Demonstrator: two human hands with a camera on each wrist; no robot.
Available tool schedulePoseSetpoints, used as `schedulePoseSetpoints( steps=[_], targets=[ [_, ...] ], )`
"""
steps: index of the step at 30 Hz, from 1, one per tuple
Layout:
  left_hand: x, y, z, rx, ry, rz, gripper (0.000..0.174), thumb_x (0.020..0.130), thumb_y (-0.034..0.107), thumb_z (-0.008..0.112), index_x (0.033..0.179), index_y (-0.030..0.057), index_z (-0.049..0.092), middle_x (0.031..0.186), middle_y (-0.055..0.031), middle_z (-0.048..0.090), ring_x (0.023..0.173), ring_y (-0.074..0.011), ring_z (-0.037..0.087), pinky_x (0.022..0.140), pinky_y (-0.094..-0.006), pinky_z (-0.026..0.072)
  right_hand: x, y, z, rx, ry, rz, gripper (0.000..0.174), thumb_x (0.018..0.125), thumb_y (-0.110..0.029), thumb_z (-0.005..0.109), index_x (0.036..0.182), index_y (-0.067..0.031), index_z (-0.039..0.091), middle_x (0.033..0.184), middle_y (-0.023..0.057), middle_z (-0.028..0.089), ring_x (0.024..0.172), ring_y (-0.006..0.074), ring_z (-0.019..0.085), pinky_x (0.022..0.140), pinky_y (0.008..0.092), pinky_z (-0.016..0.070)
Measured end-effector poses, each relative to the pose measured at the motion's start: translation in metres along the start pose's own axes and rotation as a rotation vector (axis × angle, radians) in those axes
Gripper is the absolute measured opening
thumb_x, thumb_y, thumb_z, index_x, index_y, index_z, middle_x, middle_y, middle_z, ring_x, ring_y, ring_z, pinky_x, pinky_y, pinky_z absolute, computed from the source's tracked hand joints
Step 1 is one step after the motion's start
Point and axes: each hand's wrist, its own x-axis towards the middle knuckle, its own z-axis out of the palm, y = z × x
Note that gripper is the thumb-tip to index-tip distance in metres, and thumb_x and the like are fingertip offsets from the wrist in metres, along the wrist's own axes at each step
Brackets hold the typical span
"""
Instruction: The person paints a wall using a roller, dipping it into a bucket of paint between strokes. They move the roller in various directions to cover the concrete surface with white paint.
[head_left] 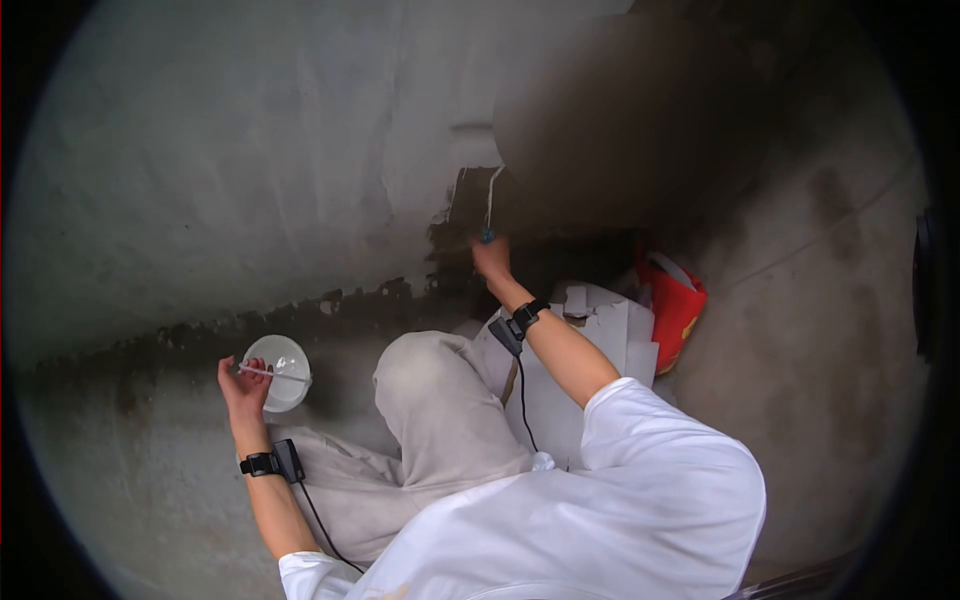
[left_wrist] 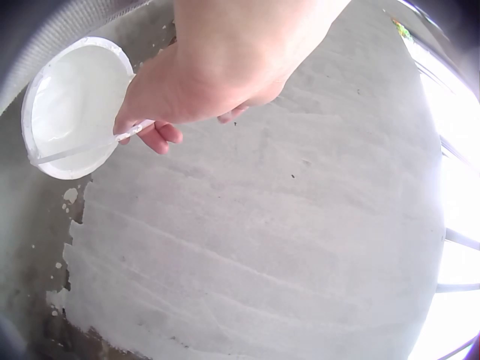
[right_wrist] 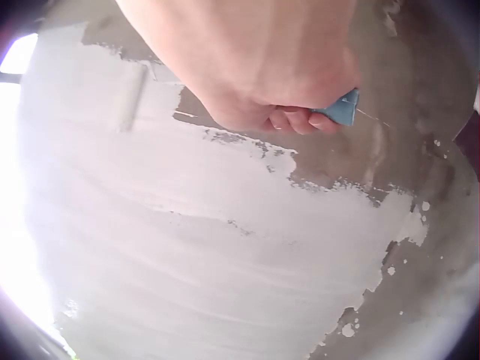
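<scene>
Low at the left in the head view, my left hand (head_left: 245,390) holds a white bucket (left_wrist: 27,120) by its white handle (left_wrist: 79,149). White paint (left_wrist: 71,94) covers the inside. My right hand (head_left: 491,260) reaches forward to the wall and grips the blue handle (right_wrist: 341,109) of a paint roller. Its pale metal rod (head_left: 491,200) runs up from the fist in the head view. The white roller sleeve (right_wrist: 133,97) lies against the painted wall (right_wrist: 180,247) in the right wrist view, while a dark blur covers that spot in the head view.
A ragged edge parts the white paint from the bare dark wall strip (head_left: 330,300) near the floor. White boxes or boards (head_left: 560,400) lie beside the bent knee (head_left: 435,385). A red bag (head_left: 675,310) stands right of them on the concrete floor (head_left: 800,400).
</scene>
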Motion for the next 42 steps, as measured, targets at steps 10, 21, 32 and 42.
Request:
schedulePoseSetpoints(
  steps=[10, 21, 32, 42],
  targets=[
    [-0.018, 0.000, 0.014, 0.004, -0.002, -0.004, 0.031, 0.080, 0.032, 0.064, 0.086, 0.0058, 0.049, 0.087, -0.0084, 0.058, 0.091, -0.0232, 0.057, 0.096, -0.0431, 0.0445, -0.005, 0.071, 0.019, -0.186, 0.003, 0.068, 0.027, 0.081, -0.019, 0.065, 0.063, 0.0009, 0.058, 0.055, 0.0080, 0.057, 0.048, 0.0176, 0.057, 0.046, 0.0366, 0.0400],
    [-0.032, 0.000, 0.033, 0.023, 0.016, 0.004, 0.035, 0.083, 0.029, 0.063, 0.099, 0.0003, 0.051, 0.098, -0.0100, 0.056, 0.096, -0.0242, 0.056, 0.103, -0.0471, 0.0421, -0.025, 0.113, 0.017, -0.269, -0.157, 0.368, 0.036, 0.076, -0.026, 0.068, 0.087, 0.0086, 0.067, 0.090, 0.0303, 0.068, 0.096, 0.0453, 0.065, 0.081, 0.0470, 0.0513],
    [-0.031, 0.005, 0.028, 0.001, 0.032, 0.003, 0.038, 0.083, 0.028, 0.065, 0.101, -0.0012, 0.049, 0.099, -0.0117, 0.056, 0.097, -0.0258, 0.056, 0.105, -0.0487, 0.0409, -0.056, 0.159, 0.024, -0.334, -0.221, 0.387, 0.030, 0.082, -0.020, 0.064, 0.064, 0.0031, 0.057, 0.056, 0.0121, 0.057, 0.044, 0.0211, 0.056, 0.040, 0.0378, 0.0383],
    [-0.043, 0.001, 0.057, 0.038, 0.069, 0.030, 0.030, 0.085, 0.025, 0.060, 0.095, -0.0002, 0.049, 0.096, -0.0117, 0.054, 0.096, -0.0258, 0.054, 0.102, -0.0478, 0.0432, -0.077, 0.140, 0.014, -0.107, -0.408, 0.768, 0.026, 0.088, -0.017, 0.065, 0.073, -0.0005, 0.052, 0.057, 0.0080, 0.049, 0.041, 0.0162, 0.043, 0.036, 0.0331, 0.0313]
  ],
)
